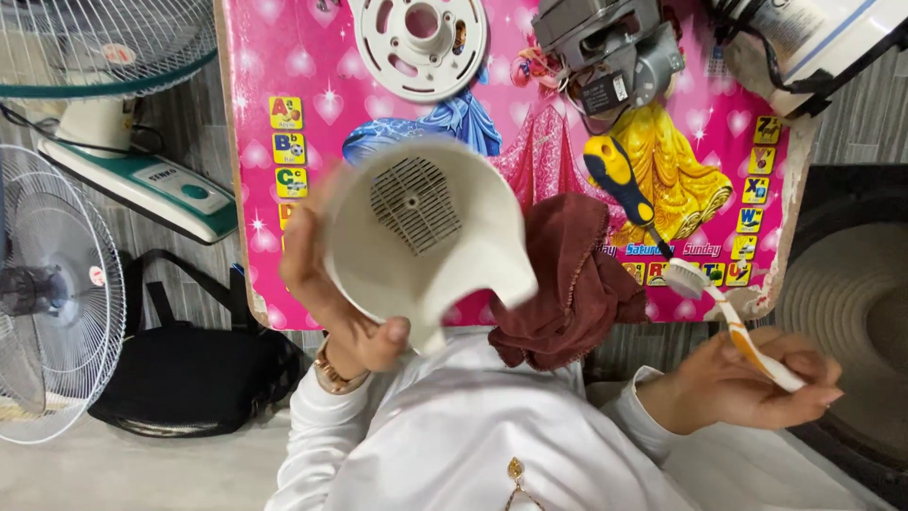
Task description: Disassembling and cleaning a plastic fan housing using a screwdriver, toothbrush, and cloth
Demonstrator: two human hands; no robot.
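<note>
My left hand [336, 303] grips a white plastic fan motor cover [421, 237], cup-shaped, its open side toward me and a slotted vent grille showing inside. My right hand [747, 383] holds a white and orange toothbrush [733, 326], bristle head pointing up toward the table's front edge. Between the hands a dark red cloth [567, 284] hangs over the edge of the pink picture-printed table [312, 57]. My white sleeves and chest fill the bottom of the view.
On the table lie a white round fan part [421, 38], a grey fan motor [605, 52] and a blue-and-yellow screwdriver [624, 185]. White fan base [823, 38] at top right. Fan guards [57, 284] and a green-white fan base [142, 180] stand left; a black bag [189, 369] lies below.
</note>
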